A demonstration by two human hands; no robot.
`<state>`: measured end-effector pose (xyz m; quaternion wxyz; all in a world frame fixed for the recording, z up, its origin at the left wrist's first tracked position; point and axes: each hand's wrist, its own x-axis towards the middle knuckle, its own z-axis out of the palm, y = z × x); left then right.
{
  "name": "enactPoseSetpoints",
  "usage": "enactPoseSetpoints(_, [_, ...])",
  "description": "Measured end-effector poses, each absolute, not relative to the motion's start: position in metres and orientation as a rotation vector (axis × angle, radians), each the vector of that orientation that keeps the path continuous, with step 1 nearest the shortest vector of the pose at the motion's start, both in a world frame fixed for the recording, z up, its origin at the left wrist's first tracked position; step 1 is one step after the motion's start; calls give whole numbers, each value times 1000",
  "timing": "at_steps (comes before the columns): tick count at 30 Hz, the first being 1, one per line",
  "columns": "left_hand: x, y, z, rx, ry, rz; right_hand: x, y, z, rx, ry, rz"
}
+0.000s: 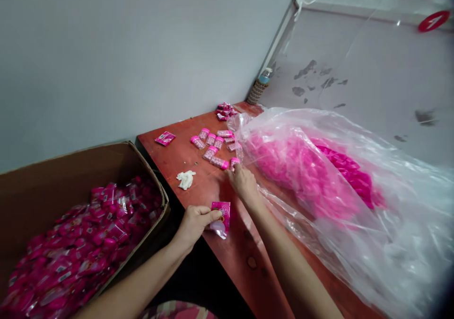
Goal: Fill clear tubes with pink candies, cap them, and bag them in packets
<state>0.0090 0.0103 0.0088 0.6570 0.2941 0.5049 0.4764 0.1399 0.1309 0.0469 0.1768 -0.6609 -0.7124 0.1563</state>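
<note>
Near the table's front edge, my left hand (193, 224) pinches a pink printed packet (224, 210) with a clear lower part, thumb on top. Farther along the table my right hand (244, 182) is closed at the end of a small clear bottle with a pink cap (233, 162), its fingertips partly hiding it. Several more pink-capped bottles (210, 153), filled with pale pink pieces, lie loosely just beyond that hand. Off to their left, a flat pink packet (165, 138) rests on the table.
A cardboard box (161, 193) at the left holds many pink filled packets (106, 234). Across the reddish table (202, 191), a large clear plastic bag (283, 219) holds bright pink pieces. A crumpled white scrap (186, 180) and a pink packet pile (225, 111) lie nearby.
</note>
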Motion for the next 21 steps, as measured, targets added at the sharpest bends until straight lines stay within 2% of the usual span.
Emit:
enactPoseSetpoints(6, [5,11,20,416,1120,1137,145,172,36,-2038,-2088,350])
enactPoseSetpoints(11, [4,20,26,98,1008,1243,170,139,39,-2032,-2058,373])
enactPoseSetpoints(13, [5,24,26,-9,960,1294,175,102,40,-1934,-2005,542])
enactPoseSetpoints(16, [9,28,24,-108,894,1346,172,36,38,-1544,-1570,1287])
enactPoseSetpoints(18, [13,30,23,-126,876,1354,165,-2,34,-1434,-1351,1483])
enactPoseSetpoints(21, [22,29,24,-103,875,1339,154,-33,27,-1395,-1256,1507])
